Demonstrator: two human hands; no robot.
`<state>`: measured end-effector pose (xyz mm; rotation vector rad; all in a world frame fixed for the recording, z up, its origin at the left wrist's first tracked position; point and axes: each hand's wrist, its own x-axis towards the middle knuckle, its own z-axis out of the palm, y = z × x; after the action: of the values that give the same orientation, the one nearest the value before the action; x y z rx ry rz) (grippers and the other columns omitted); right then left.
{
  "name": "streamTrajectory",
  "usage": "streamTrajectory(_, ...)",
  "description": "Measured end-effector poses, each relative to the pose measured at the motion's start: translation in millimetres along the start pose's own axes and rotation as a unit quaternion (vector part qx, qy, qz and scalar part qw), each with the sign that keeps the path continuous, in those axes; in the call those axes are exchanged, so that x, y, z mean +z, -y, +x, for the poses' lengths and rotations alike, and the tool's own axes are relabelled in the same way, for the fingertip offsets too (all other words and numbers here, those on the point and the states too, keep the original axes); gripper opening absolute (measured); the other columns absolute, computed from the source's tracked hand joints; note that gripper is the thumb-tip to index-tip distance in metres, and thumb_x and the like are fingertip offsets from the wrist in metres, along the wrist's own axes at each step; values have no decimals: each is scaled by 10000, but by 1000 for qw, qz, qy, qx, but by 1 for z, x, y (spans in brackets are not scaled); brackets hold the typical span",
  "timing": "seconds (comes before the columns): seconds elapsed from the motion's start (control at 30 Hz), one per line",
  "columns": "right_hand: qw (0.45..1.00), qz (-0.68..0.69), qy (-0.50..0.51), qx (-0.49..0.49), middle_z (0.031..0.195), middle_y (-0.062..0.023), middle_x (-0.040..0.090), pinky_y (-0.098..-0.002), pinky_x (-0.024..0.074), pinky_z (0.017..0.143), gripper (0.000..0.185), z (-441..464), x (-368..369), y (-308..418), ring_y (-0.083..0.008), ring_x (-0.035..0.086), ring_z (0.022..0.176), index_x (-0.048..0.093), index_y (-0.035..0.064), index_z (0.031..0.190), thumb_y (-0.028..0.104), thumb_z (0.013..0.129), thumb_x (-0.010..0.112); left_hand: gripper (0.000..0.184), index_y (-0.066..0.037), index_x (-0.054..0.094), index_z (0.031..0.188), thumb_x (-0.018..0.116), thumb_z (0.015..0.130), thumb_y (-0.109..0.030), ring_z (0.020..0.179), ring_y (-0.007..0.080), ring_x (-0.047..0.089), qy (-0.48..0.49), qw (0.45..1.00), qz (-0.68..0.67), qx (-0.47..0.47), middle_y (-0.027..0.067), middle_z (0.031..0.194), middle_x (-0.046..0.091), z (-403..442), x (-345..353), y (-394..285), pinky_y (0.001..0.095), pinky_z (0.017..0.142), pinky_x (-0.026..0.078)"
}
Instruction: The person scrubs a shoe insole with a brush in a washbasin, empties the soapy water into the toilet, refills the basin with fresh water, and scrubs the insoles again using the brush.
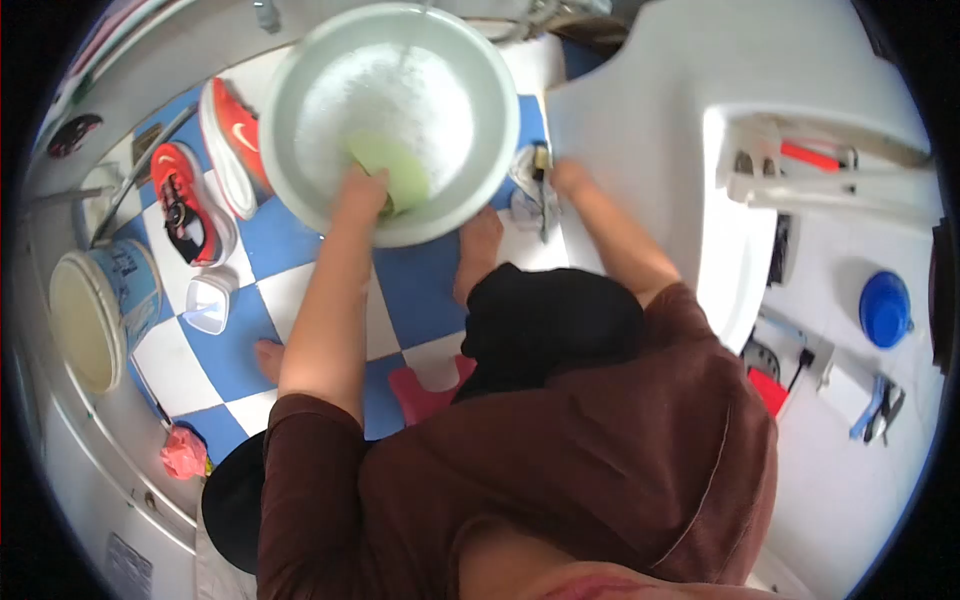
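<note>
A pale green basin (490,170) holds foamy water, with a thin stream running into it from above. My left hand (366,192) reaches over its near rim, fingers closed on a light green, flat, rounded piece (398,168) at the water; its exact kind is unclear. To the right of the basin, my right hand (570,178) is low beside a white fixture. Close by it lies a clear plastic packet or bottle (527,205) with dark and yellowish parts. The fingers of that hand are mostly hidden, so its grip does not show.
Two red sneakers (185,205) stand left of the basin on blue and white tiles. Nearby are a small white cup (208,303), a large bucket (88,318) and a pink bag (184,453). A pink stool (425,392) is below me. A blue basin (885,310) sits far right.
</note>
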<state>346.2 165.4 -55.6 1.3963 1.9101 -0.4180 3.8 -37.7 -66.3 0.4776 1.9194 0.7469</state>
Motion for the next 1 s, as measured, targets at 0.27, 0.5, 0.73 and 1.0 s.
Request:
streamTrajectory(0.27,973,171,-118,102,1067,-211,625,-451,453,883,297,-15,21,28,-372,594,1024,476,40,1138,171,872,493,438,10,515,1120,635,810,-274,1000,374,584,-193,966,163,49,227,1043,607,-1,-22,-44,449,845,467)
streamTrajectory(0.5,786,528,-284,-153,897,-184,607,-376,482,765,342,-60,-88,93,-285,598,758,457,45,1186,109,851,436,405,-33,543,1106,587,817,-313,935,363,620,-92,974,191,76,214,964,639,52,-3,-39,445,814,486)
streamTrajectory(0.73,956,177,-75,-221,1016,-260,591,-439,464,835,574,20,-76,216,-366,606,867,233,125,1453,228,922,426,383,6,593,1080,526,801,-246,902,342,635,-87,974,-178,-108,220,1009,641,96,-13,-34,417,806,488)
streamTrajectory(1.0,886,377,65,-261,1162,-202,587,-339,403,933,515,-8,-66,245,-283,568,1027,250,102,1456,289,992,371,396,31,605,1057,533,808,-268,804,247,615,-139,956,-256,30,171,925,642,67,-41,-32,362,732,476)
